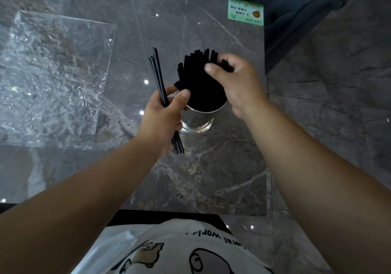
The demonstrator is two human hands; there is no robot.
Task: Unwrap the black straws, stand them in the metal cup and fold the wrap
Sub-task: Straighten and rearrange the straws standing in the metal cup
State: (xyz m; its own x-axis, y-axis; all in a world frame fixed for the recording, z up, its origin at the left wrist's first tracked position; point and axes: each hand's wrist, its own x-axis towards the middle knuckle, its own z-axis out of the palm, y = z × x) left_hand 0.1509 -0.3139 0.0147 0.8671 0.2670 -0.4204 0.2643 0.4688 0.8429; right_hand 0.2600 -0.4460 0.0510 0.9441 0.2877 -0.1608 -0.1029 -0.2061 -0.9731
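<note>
The left hand curls its fingers round a few loose straws, thumb pressed across them, their ends sticking out above and below the fist. Just right of it, the right hand cups its bent fingers over the top of a straw bundle standing in the cup; whether it grips them cannot be told. Between the two wrists the cup rests on a grey marble counter. Well left of the left hand lies the clear wrap, spread flat. Far beyond the right hand sits a green card.
</note>
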